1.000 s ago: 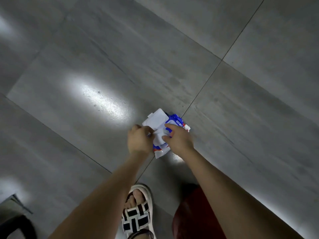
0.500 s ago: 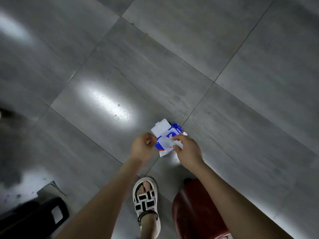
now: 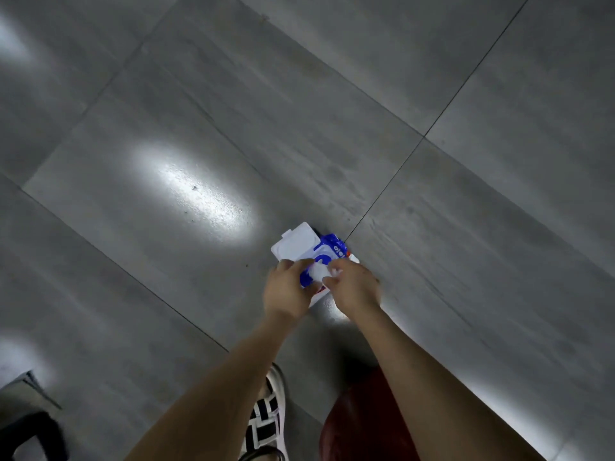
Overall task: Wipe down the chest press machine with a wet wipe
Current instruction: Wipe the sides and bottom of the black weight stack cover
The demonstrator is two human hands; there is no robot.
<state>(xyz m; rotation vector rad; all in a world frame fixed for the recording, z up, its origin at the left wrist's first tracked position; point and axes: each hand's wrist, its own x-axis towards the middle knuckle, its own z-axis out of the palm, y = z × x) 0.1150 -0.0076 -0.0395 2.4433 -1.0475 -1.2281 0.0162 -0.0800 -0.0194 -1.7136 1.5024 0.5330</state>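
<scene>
A blue and white pack of wet wipes (image 3: pixel 327 249) is held out over the grey floor, its white flip lid (image 3: pixel 294 242) standing open at the far left. My left hand (image 3: pixel 288 289) grips the pack from the near left side. My right hand (image 3: pixel 354 287) pinches a white wipe (image 3: pixel 317 271) that sticks out of the pack's opening. The chest press machine is not in view.
Large grey floor tiles (image 3: pixel 299 128) with dark joints fill the view, with bright light patches. A black and white sandal (image 3: pixel 266 424) and a dark red trouser leg (image 3: pixel 362 424) are below my arms. A dark object (image 3: pixel 30 434) sits at the bottom left corner.
My right hand's fingers have closed on the white wipe at the pack's opening. The view has shifted a little over the floor; the pack stays in both hands.
</scene>
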